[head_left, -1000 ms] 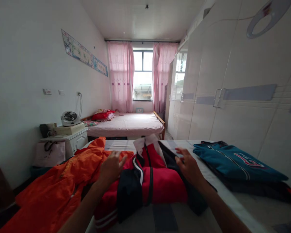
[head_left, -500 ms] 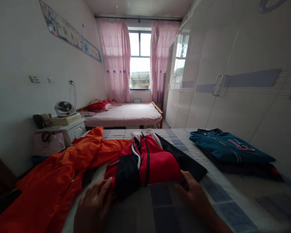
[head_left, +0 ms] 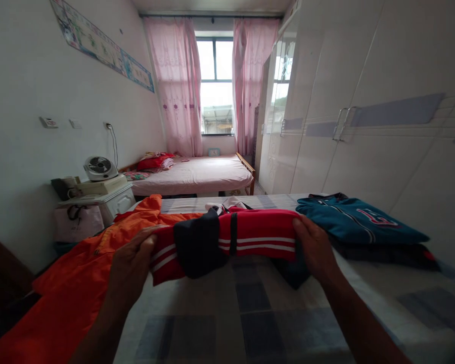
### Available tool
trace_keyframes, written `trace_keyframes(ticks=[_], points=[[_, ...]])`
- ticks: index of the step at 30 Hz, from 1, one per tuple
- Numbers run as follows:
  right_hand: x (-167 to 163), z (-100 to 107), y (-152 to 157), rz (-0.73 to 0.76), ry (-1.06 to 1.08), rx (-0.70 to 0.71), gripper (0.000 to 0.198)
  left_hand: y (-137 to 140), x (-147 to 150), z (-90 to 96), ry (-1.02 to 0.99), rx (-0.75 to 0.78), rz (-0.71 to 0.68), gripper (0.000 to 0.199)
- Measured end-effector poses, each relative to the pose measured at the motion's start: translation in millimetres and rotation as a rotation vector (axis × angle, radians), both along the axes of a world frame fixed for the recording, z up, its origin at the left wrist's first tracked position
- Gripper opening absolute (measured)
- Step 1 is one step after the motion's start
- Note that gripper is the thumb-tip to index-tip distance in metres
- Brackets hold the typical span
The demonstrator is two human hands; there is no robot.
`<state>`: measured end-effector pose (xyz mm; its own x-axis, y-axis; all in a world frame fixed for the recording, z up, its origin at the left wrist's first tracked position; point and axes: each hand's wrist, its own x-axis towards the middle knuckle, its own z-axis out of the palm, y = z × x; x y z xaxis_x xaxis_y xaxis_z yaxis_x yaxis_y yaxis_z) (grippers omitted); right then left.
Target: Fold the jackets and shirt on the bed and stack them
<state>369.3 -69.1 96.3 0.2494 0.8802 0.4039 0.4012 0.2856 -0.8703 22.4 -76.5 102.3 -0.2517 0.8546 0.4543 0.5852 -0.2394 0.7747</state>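
Between my two hands a red and black jacket (head_left: 263,230) with white stripes and a dark zip is lifted off the bed by its near part. My left hand (head_left: 136,253) pinches its left end, thumb on top. At the right end my right hand (head_left: 314,242) grips the red cloth. A black sleeve lies across the jacket's left part, and dark cloth hangs below on the right. The white collar end rests farther back on the sheet. Beside my left forearm spreads an orange garment (head_left: 98,258).
A folded teal jacket (head_left: 360,217) lies on dark clothing to the right. The checked bedsheet (head_left: 254,298) covers the bed before me. Behind stand a second bed (head_left: 208,172), a side cabinet with a fan (head_left: 99,168), and a white wardrobe (head_left: 337,76) along the right.
Both hands have closed on the jacket's near edge and raised it up and away from me. Its striped red side now shows, and the front folds toward the collar.
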Motion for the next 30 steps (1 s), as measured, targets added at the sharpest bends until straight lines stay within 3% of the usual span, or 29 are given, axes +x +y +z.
trace_keyframes(ticks=[3, 6, 9, 12, 15, 18, 23, 27, 30], points=[[3, 2, -30, 0.168, -0.06, -0.153, 0.038, -11, -15, -23.4, -0.03, -0.226, -0.131, 0.043], [8, -18, -47, 0.43, -0.233, -0.39, 0.038, -16, -32, -55.9, 0.252, -0.399, -0.226, 0.037], [21, -38, -41, 0.263, -0.356, -0.396, 0.038, -4, -42, -67.8, 0.489, -0.374, -0.104, 0.038], [37, -47, -17, 0.033, -0.358, -0.319, 0.035, 25, -41, -58.6, 0.66, -0.221, -0.023, 0.042], [46, -52, 13, -0.025, -0.448, -0.285, 0.031, 67, -30, -49.6, 0.881, -0.161, -0.045, 0.041], [48, -60, 37, -0.059, -0.602, -0.209, 0.028, 109, -20, -51.8, 1.037, -0.166, -0.06, 0.039], [51, -77, 58, -0.082, -0.749, -0.214, 0.034, 153, -14, -63.8, 1.076, -0.174, -0.056, 0.043], [55, -86, 62, -0.031, -0.786, -0.268, 0.037, 168, -11, -69.5, 1.064, -0.224, -0.09, 0.023], [57, -93, 64, -0.035, -0.801, -0.303, 0.039, 175, -12, -65.7, 1.022, -0.255, -0.056, 0.024]])
